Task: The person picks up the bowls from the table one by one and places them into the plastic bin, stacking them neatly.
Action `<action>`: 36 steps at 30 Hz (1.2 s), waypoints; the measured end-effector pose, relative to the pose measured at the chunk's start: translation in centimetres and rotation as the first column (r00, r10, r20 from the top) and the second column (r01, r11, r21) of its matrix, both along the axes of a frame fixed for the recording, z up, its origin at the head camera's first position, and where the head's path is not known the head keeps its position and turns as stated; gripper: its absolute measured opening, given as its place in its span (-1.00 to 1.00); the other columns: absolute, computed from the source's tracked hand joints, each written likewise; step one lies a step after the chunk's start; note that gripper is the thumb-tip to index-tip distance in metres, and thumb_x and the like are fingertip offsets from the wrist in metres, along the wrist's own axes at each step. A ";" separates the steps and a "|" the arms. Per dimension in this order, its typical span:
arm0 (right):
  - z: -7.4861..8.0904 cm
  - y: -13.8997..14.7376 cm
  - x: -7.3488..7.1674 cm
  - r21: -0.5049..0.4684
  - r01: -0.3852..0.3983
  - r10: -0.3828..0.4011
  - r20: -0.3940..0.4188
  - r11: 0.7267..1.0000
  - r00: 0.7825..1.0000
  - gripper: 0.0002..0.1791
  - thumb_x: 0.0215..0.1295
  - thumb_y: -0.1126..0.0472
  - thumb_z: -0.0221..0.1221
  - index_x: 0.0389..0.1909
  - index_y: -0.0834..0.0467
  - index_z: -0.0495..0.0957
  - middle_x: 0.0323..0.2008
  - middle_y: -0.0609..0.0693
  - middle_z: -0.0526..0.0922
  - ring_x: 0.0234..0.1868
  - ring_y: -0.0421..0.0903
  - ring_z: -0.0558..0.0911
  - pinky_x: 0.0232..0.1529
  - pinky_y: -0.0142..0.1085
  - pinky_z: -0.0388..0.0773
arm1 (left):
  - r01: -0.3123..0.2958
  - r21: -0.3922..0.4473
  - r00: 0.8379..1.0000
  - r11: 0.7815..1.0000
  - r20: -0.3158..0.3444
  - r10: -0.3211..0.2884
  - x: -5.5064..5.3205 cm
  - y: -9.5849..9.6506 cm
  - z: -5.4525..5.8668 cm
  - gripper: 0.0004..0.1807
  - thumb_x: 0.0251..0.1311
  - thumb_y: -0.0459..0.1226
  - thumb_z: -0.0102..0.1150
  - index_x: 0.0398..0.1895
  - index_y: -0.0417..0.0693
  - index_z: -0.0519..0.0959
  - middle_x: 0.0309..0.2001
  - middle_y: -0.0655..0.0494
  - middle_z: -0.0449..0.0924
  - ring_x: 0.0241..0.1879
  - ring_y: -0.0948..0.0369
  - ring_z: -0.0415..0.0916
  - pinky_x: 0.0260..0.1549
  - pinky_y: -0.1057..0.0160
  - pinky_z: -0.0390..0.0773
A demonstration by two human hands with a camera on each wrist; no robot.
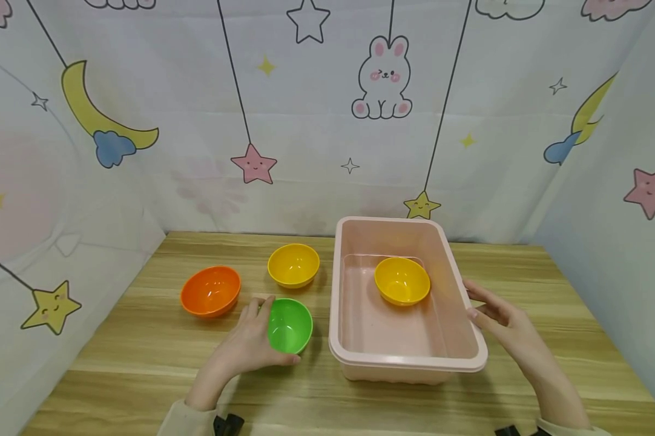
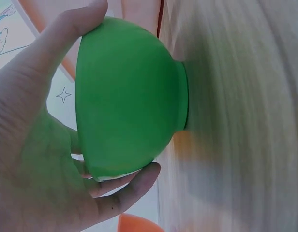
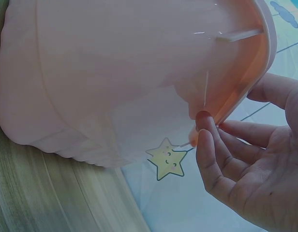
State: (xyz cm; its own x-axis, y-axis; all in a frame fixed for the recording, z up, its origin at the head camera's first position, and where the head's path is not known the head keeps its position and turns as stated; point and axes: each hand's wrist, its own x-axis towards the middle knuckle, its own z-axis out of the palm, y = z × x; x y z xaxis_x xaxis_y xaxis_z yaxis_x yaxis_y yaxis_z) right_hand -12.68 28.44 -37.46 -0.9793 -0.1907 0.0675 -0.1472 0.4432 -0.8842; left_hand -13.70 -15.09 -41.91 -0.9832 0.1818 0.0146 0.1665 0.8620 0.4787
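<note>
A green bowl [image 1: 289, 327] is in my left hand [image 1: 248, 342], left of the pink tub [image 1: 409, 361]. In the left wrist view, the thumb lies at one side of the green bowl's [image 2: 125, 101] rim and the fingertips at the opposite side; its base is close over the table. My right hand [image 1: 504, 321] holds the tub's right rim. The right wrist view has the thumb at the rim's edge and the fingers curled beneath the lip of the tub [image 3: 91, 72]. Inside the tub sits a yellow bowl [image 1: 402, 281], upright.
Behind the green bowl stands another yellow bowl [image 1: 293, 266]. An orange bowl [image 1: 211, 292] is farther left, beyond my left hand. All are on a wood-grain table [image 1: 142, 357]. A printed curtain [image 1: 306, 121] borders the table at the back and sides.
</note>
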 end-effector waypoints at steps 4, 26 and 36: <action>0.0 0.0 0.0 -0.004 -0.003 0.003 0.009 1.000 1.000 -0.41 0.45 0.10 0.03 0.46 0.02 0.17 0.16 -0.41 0.42 -0.05 -0.38 0.60 -0.06 -0.52 0.54 | -0.014 0.001 1.000 1.000 -0.020 0.014 0.1 0.1 -0.1 0.37 -0.54 0.24 0.56 0.40 -0.27 0.16 0.21 -0.24 0.26 0.14 -0.10 0.33 0.00 -0.17 0.55; 0.1 -0.1 0.1 0.001 0.002 -0.002 -0.006 1.000 1.000 -0.41 0.44 0.10 0.03 0.45 0.06 0.17 0.13 -0.45 0.42 -0.07 -0.40 0.60 -0.08 -0.52 0.54 | -0.070 0.012 0.993 0.997 -0.093 0.071 0.2 0.5 0.2 0.34 -0.50 0.22 0.55 0.37 -0.32 0.19 0.16 -0.21 0.29 0.10 -0.07 0.33 -0.04 -0.13 0.58; 0.1 -0.1 0.1 0.003 0.005 -0.005 -0.017 1.000 1.000 -0.41 0.44 0.11 0.04 0.45 0.08 0.18 0.11 -0.49 0.42 -0.09 -0.41 0.60 -0.08 -0.52 0.55 | -0.074 0.029 0.990 0.997 -0.120 0.077 0.4 0.5 0.6 0.30 -0.50 0.23 0.53 0.36 -0.26 0.22 0.14 -0.21 0.28 0.06 -0.05 0.33 -0.06 -0.12 0.57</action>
